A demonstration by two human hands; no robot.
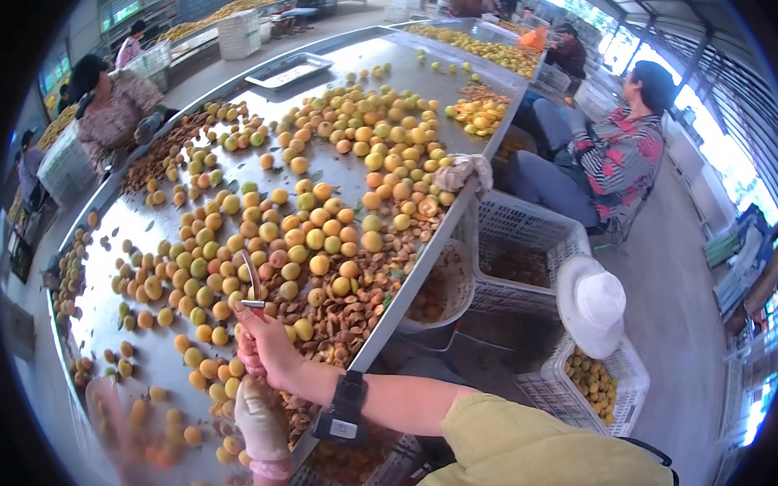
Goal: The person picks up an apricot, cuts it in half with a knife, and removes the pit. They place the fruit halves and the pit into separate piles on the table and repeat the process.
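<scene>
My bare right hand [266, 348], with a dark band on the wrist, is closed around the red handle of a hand tool with a thin curved metal blade [253, 273] that points up over the fruit. Just below it, touching or nearly so, is my left hand [259, 411] in a pale glove with a pink cuff; its fingers are partly hidden, so I cannot tell whether it holds anything. Around both hands, whole yellow-orange apricots [319, 264] lie on the metal table [370, 56]. A heap of brown pits or fruit pieces [348, 315] lies along the table's near edge.
A blurred hand [110, 419] of another person reaches over the lower left. A metal tray [289, 70] and cloth [465, 173] are on the table. Beside it stand a bucket [461, 290], a plastic crate [534, 213] and a fruit crate with a white hat [591, 306]. People sit nearby.
</scene>
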